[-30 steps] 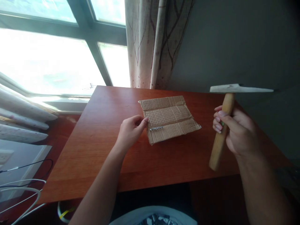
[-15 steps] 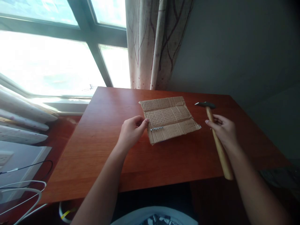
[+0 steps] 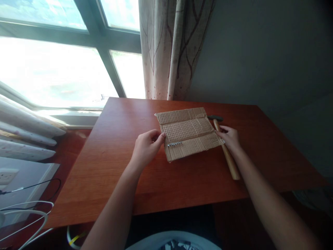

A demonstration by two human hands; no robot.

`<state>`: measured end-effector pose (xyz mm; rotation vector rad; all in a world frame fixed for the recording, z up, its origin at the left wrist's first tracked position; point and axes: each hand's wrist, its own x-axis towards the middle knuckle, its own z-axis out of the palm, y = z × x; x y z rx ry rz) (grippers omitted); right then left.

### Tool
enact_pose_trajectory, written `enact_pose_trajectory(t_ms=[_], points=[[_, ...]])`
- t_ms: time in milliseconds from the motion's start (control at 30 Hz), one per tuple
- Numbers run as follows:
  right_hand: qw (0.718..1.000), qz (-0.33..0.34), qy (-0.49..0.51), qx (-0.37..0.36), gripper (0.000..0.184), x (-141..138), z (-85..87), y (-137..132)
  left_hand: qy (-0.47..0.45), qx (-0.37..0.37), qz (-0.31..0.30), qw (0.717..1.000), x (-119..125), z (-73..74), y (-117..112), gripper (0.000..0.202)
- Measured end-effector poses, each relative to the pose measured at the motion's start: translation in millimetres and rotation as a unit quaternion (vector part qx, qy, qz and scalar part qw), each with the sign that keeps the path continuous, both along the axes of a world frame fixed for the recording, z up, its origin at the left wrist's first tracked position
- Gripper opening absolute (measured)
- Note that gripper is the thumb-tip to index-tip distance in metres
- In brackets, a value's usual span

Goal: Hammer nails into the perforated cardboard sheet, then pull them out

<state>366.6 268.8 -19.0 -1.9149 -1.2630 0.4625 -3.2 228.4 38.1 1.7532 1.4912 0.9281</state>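
Observation:
A perforated brown cardboard sheet (image 3: 188, 133) lies flat on the red-brown wooden table (image 3: 145, 180). A short row of small metal nails (image 3: 174, 143) stands in it near its left front corner. My left hand (image 3: 146, 146) is curled, its fingertips pinching the sheet's left edge. A hammer (image 3: 225, 151) with a wooden handle and dark head lies on the table along the sheet's right edge. My right hand (image 3: 229, 136) rests over the handle's upper part, fingers closed around it and touching the cardboard's right corner.
A window and a patterned curtain (image 3: 174, 48) rise behind the table, with a grey wall to the right. Rolled white items (image 3: 28, 135), a power socket and white and black cables (image 3: 23, 208) sit left of the table.
My right hand has brought the raised hammer down and laid it on the table, then slid it left against the cardboard's right edge. My left hand has stayed at the left edge.

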Motion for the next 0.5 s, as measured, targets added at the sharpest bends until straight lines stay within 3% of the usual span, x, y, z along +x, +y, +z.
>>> enact_pose_trajectory(t_ms=[233,500], points=[[1.000,0.019,-0.023,0.002,0.050,-4,-15.6,13,-0.004,-0.003,0.001,1.000,0,0.6,0,0.039],[0.999,0.023,-0.048,0.001,0.045,-7,-17.3,15,0.008,-0.011,-0.004,1.000,0,0.6,-1,0.041]])
